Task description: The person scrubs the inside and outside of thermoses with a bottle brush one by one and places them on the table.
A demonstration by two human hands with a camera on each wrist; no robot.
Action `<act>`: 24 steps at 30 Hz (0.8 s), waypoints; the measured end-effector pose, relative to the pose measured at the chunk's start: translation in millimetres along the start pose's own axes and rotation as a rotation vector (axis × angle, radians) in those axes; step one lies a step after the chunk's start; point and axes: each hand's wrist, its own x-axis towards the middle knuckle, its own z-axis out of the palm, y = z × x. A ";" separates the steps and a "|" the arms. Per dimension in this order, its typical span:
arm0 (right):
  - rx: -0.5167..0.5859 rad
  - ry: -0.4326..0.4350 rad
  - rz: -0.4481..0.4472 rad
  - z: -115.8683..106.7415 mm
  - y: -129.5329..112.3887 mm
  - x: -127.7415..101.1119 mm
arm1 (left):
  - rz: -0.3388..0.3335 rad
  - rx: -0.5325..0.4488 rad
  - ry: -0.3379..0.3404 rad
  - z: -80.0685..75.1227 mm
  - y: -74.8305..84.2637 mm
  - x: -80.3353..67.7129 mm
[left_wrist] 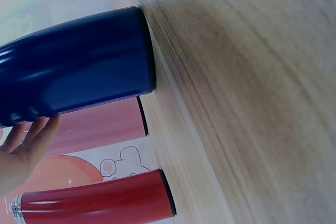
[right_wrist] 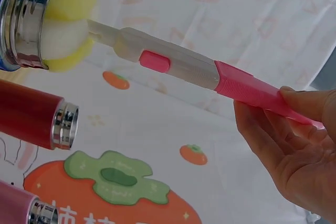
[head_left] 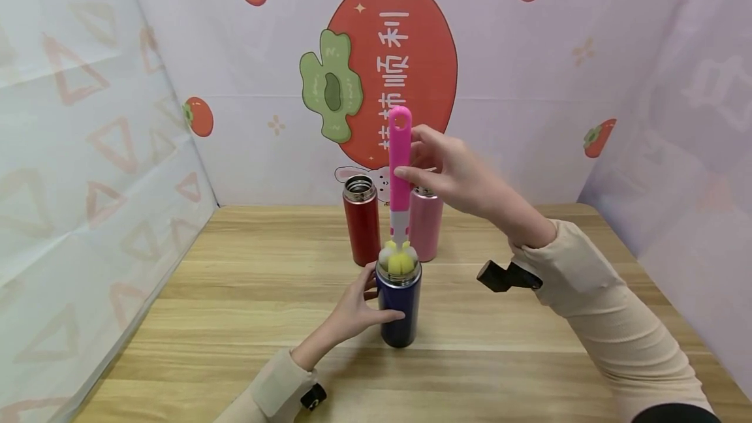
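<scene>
A person's left hand (head_left: 352,309) curls round the side of a dark blue flask (head_left: 399,305), fingers and thumb wrapped on its body, steadying it upright near the middle of a pale wooden table (head_left: 247,318); the left wrist view shows the fingertips (left_wrist: 31,132) pressed against the flask's glossy wall, its base flat on the boards. Straight above the open steel mouth stands a pink-handled bottle brush (head_left: 399,168), its long axis vertical and in line with the flask's own, the yellow and white sponge head (head_left: 398,258) seated right at the rim and only partly inside. Behind, just beyond the blue flask, stand a red flask (head_left: 361,220) with its cap off and a pink flask (head_left: 425,224), both upright and close together against a backdrop printed with a large persimmon (head_left: 423,51). To the right, the right hand (head_left: 464,178) pinches the upper handle between thumb and fingers, reaching in from the right at a height well above the flask; the right wrist view shows the fingers (right_wrist: 262,129) closed on the pink grip, with the white neck and sponge stretching away towards the steel mouth. The brush therefore lies directly over the flask it enters, with the right hand controlling the top and the left bracing below.
</scene>
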 end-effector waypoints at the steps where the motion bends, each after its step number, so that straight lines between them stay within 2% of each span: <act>1: 0.001 -0.006 0.000 0.8 0.6 -0.6 | 0.001 -0.001 0.000 0.0 0.1 0.1; 10: -0.017 -0.044 0.003 8.7 6.4 -7.6 | -0.006 -0.006 0.001 0.1 -0.6 0.3; 16: 0.039 -0.084 -0.021 24.0 17.6 -18.1 | 0.002 -0.002 0.005 0.6 -2.1 0.3; 19: 0.074 -0.127 0.006 35.8 30.3 -25.3 | -0.005 -0.001 0.008 1.3 -3.5 0.1; 24: 0.120 -0.144 0.070 50.6 48.5 -36.1 | -0.023 -0.011 0.007 2.4 -5.5 -0.4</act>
